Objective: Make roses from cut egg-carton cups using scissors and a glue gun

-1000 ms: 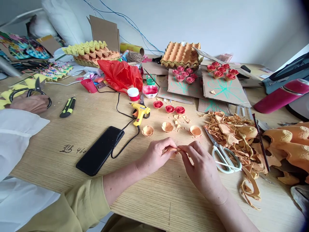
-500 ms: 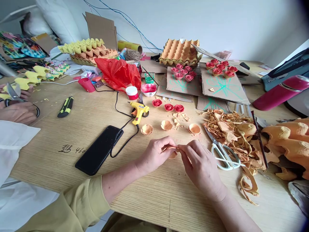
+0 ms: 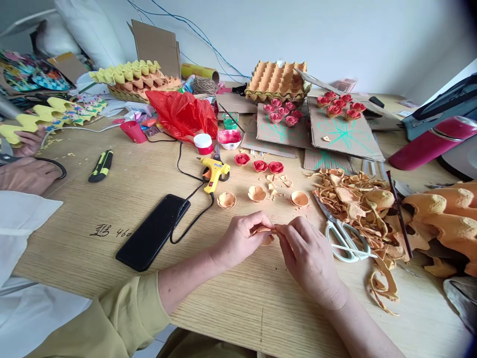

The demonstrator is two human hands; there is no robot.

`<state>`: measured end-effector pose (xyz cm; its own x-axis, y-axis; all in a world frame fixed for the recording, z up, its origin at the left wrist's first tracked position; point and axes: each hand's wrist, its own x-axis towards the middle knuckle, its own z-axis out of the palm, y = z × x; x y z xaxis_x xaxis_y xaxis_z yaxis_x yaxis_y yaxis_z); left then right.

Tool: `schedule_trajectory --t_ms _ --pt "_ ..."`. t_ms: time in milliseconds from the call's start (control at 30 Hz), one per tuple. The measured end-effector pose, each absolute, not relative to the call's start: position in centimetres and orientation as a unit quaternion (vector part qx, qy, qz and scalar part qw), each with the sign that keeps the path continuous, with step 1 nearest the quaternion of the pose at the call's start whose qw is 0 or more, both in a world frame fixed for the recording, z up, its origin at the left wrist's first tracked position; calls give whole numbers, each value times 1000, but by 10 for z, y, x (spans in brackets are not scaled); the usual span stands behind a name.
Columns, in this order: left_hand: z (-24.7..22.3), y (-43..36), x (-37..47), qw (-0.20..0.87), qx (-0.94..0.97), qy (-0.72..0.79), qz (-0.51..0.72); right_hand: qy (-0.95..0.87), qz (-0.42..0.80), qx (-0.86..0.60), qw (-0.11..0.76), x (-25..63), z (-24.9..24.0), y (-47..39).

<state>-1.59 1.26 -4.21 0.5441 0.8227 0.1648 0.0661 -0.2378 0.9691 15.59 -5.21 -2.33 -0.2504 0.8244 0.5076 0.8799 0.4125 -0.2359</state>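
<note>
Between my two hands is a small orange egg-carton piece (image 3: pixel 267 241), mostly hidden by the fingers. My left hand (image 3: pixel 244 237) pinches it from the left, while my right hand (image 3: pixel 311 258) pinches its edge from the right; the fingertips meet. Just beyond lie an orange carton cup (image 3: pixel 227 200) with petal-cut edges, a second petal-edged cup (image 3: pixel 257 193) and a rounder cup (image 3: pixel 300 199). Behind these are red paper roses (image 3: pixel 276 167). A yellow hot glue gun (image 3: pixel 213 173) rests left of them, and white-handled scissors (image 3: pixel 346 241) lie right of my right hand.
A phone (image 3: pixel 152 231) lies left, crossed by the glue gun's cord. Carton scraps (image 3: pixel 354 204) and egg trays (image 3: pixel 443 214) fill the right, near a pink bottle (image 3: pixel 434 141). Cardboard sheets (image 3: pixel 345 132) carry red roses. At far left, a co-worker's hands (image 3: pixel 28 174) hold scissors and a yellow carton strip.
My hands stay almost in place, still pinching the carton piece, which is slightly tilted. The co-worker's hands and yellow strip have shifted left.
</note>
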Motion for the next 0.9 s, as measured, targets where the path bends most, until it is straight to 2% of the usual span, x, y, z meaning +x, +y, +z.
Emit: schedule_trajectory --t_ms 233,533,667,767,900 --pt "-40 13 -20 444 750 314 377 -757 43 -561 333 156 -23 -49" --pt "-44 12 -18 482 728 323 366 -749 64 -562 345 156 -26 -50" --pt "-44 12 -18 490 727 312 365 -758 20 -556 340 157 -25 -50" --pt "-44 12 -18 469 739 301 379 -762 2 -550 341 156 -23 -51" --pt "-42 12 -18 429 753 295 403 -741 65 -556 369 155 -22 -51"
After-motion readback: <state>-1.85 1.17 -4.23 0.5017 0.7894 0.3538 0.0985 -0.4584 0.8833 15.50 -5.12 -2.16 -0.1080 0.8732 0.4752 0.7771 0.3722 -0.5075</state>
